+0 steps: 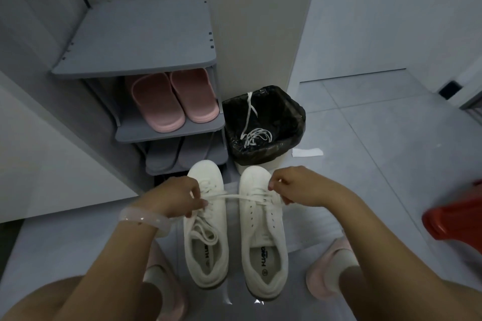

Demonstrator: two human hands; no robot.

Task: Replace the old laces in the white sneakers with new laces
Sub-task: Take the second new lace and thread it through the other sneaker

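I observe the new lace (236, 197) stretched crosswise over the white sneakers (263, 229), which lie toes toward the bin (263, 125). Left hand (180, 197) and right hand (294, 186) each pinch one end; my next pull runs sideways.

Entryway clutter beyond and beside the fingers.
Grey shoe rack (135, 41) up-left past the fingertips; pink slippers (173, 99) on its middle shelf, grey slippers (167, 156) on the shelf below, nearest the fingers. Bin with black liner (289, 122) just beyond the fingers, against the rack's right side. White paper scrap (307, 152) on floor tiles (378, 138) right of the bin. Red plastic object (453, 219) far right of the fingers, cut by frame edge. Clear bracelet (144, 219) on wrist behind the fingers. Pink slippers on feet (328, 276) at bottom.
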